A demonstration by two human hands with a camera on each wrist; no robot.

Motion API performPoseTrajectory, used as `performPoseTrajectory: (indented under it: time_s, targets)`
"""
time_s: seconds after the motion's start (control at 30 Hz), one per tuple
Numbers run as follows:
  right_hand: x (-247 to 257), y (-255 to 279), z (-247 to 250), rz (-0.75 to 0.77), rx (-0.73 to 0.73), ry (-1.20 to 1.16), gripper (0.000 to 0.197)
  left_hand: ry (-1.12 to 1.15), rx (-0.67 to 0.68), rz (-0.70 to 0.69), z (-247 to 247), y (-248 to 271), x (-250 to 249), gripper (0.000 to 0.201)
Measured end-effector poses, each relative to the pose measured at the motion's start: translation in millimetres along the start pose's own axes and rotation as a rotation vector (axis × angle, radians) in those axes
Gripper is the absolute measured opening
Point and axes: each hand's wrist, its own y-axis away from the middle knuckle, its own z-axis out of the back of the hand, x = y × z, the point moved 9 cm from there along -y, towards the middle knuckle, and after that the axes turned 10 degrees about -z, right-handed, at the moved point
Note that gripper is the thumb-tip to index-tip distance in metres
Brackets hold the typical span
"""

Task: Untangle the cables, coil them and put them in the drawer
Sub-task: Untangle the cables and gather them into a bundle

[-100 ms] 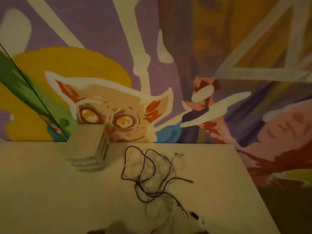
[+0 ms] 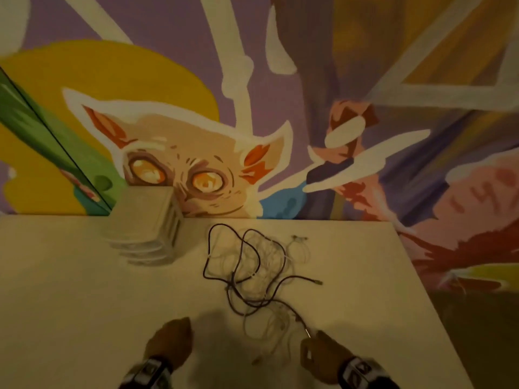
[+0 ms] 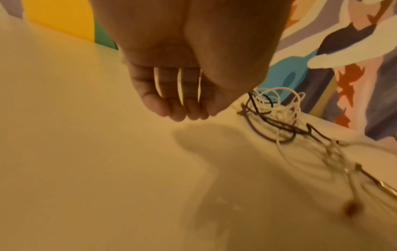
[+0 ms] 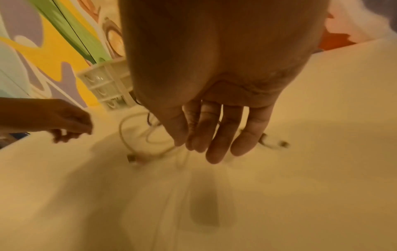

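A tangle of dark cable [image 2: 247, 276] and thin white cable [image 2: 269, 256] lies in the middle of the white table [image 2: 70, 304]. My left hand [image 2: 179, 328] hovers near the front edge, left of the tangle, with relaxed fingers [image 3: 180, 108] holding nothing. My right hand [image 2: 317, 336] is at the tangle's near right end, beside the dark cable's metal plug [image 2: 308, 332]. Its straight fingers [image 4: 214, 152] point down over loops of white cable [image 4: 133, 135] and a USB plug [image 4: 131, 158], gripping nothing. A small white drawer unit [image 2: 148, 234] stands at the back left, drawers closed.
A painted mural wall [image 2: 252, 108] runs right behind the table. The table's right edge [image 2: 427, 304] slants down beside my right hand. Bare tabletop [image 2: 56, 318] stretches to the left of my left hand.
Both hands have come further up into view from the bottom edge, toward the tangle. The cables lie as before.
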Motion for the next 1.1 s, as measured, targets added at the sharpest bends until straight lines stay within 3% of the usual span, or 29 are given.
performPoseTrajectory:
  time_s: [0.03,0.07,0.17,0.27,0.4,0.63,0.7,0.77,0.83,0.93,1.03,1.1]
  targets:
    - [27.0,-7.3,-9.9,-0.009,0.225,-0.029,0.024,0.016,-0.041,-0.023,15.2,-14.4,-16.4,0.033]
    - [49.0,-6.2,-9.5,0.042,0.340,-0.024,0.018,0.035,-0.064,-0.073,22.2,-28.3,-31.2,0.032]
    - [77.8,-17.3,-7.2,0.055,0.404,-0.056,0.012,-0.002,-0.139,-0.194,36.5,-59.0,-63.6,0.049]
    - [97.7,-18.4,-3.0,0.102,0.383,-0.114,0.011,-0.104,-0.235,-0.195,59.3,-71.5,-82.6,0.056]
    - [103.6,-19.8,3.6,0.119,0.373,-0.175,0.016,-0.035,-0.393,-0.214,77.1,-79.5,-87.8,0.056]
    - [117.5,-35.1,32.7,0.111,0.267,-0.321,0.013,-0.409,-0.023,-0.231,66.0,-85.4,-96.2,0.021]
    - [125.1,-38.5,49.0,0.135,0.194,-0.408,0.016,-0.291,-0.009,-0.347,77.5,-72.8,-116.2,0.011]
    - [133.8,-43.6,72.1,0.174,0.080,-0.470,0.030,0.090,-0.075,-0.529,111.7,-49.9,-152.6,0.009]
    - [146.2,-48.7,94.6,0.208,0.017,-0.548,0.036,0.327,-0.175,-0.695,160.5,-19.8,-190.9,0.012]
    - [160.2,-55.6,123.8,0.226,0.047,-0.745,0.005,0.387,-0.490,-0.827,248.3,16.4,-221.2,0.012]
    - [157.8,-55.3,152.5,0.236,0.008,-0.717,0.013,0.560,-0.947,-0.787,340.4,47.8,-194.5,0.011]
    - [150.3,-54.4,159.9,0.216,0.036,-0.712,0.015,0.666,-1.140,-0.733,376.9,59.7,-163.6,0.010]
